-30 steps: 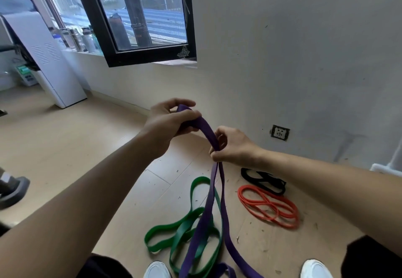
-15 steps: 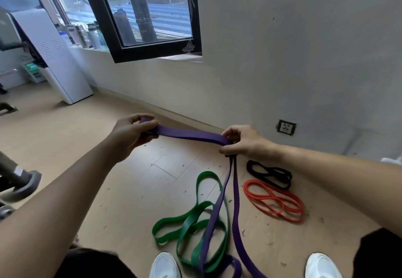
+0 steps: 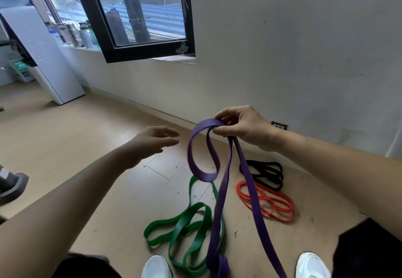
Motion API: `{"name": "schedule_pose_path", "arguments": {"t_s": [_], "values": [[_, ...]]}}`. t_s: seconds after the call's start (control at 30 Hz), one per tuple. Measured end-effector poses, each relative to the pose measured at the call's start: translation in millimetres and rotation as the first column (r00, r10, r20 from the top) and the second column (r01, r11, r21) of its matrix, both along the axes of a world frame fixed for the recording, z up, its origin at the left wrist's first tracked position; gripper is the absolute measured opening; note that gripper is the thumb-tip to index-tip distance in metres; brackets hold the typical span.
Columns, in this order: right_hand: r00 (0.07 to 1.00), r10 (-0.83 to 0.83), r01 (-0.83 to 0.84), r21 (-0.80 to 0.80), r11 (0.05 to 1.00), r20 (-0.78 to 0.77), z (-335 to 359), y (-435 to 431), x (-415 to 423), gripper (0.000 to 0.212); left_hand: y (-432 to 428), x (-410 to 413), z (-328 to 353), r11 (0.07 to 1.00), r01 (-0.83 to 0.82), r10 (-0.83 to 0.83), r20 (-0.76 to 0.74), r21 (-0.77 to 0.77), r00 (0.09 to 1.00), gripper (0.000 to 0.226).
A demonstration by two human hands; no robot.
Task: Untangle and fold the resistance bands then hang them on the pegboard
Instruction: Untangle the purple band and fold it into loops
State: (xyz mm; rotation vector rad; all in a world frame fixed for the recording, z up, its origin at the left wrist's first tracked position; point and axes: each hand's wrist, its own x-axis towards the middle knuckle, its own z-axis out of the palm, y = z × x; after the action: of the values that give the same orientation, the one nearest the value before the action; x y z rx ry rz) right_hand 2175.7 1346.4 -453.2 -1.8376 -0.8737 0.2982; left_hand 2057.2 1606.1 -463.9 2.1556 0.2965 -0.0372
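My right hand [image 3: 243, 125] pinches the wide purple band [image 3: 219, 201] at its top. A short purple loop hangs free to the left of that hand, and two long strands drop to the floor between my shoes. My left hand [image 3: 152, 143] hovers to the left of the loop with straight fingers and holds nothing. On the wooden floor lie a green band [image 3: 185, 227] in loose curls, a thin orange band [image 3: 272, 203] and a black band [image 3: 267, 173] near the wall. No pegboard is in view.
A grey wall [image 3: 304, 49] with a socket [image 3: 279, 125] rises ahead. A black-framed window [image 3: 134, 16] sits at the upper left and a white leaning cabinet [image 3: 45, 55] at the far left. My white shoes [image 3: 156, 267] are at the bottom edge. Dark gym gear [image 3: 10, 182] pokes in at left.
My left hand has let go of the purple band and drawn back, fingers spread. The stretch it held taut now hangs as a loop from my right hand, which has risen slightly.
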Motion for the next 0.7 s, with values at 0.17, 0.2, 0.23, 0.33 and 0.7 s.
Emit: {"name": "schedule_pose_path", "arguments": {"t_s": [0.17, 0.2, 0.23, 0.33, 0.7], "values": [[0.994, 0.080, -0.073, -0.102, 0.992, 0.074, 4.1, -0.5, -6.5, 0.032, -39.3, 9.8, 14.5, 0.969, 0.243, -0.236, 0.135, -0.040, 0.962, 0.046], [0.992, 0.094, -0.085, -0.111, 0.990, 0.079, 5.8, -0.6, -7.4, 0.032, -47.3, 11.6, 15.4, 0.962, 0.273, -0.267, 0.156, -0.020, 0.951, 0.045], [0.991, 0.102, -0.092, -0.119, 0.989, 0.083, 7.1, -1.1, -7.8, 0.033, -54.5, 13.2, 15.8, 0.959, 0.282, -0.280, 0.178, 0.014, 0.943, 0.043], [0.993, 0.083, -0.070, -0.136, 0.988, 0.089, 10.2, -3.7, -7.0, 0.039, -64.7, 17.1, 18.1, 0.959, 0.265, -0.282, 0.231, 0.100, 0.931, 0.035], [0.987, 0.136, -0.154, -0.280, 0.948, -0.081, -24.4, -6.8, -4.6, 0.020, -53.3, 15.1, 39.8, 0.975, 0.206, -0.154, 0.426, -0.078, 0.892, 0.035]]}}
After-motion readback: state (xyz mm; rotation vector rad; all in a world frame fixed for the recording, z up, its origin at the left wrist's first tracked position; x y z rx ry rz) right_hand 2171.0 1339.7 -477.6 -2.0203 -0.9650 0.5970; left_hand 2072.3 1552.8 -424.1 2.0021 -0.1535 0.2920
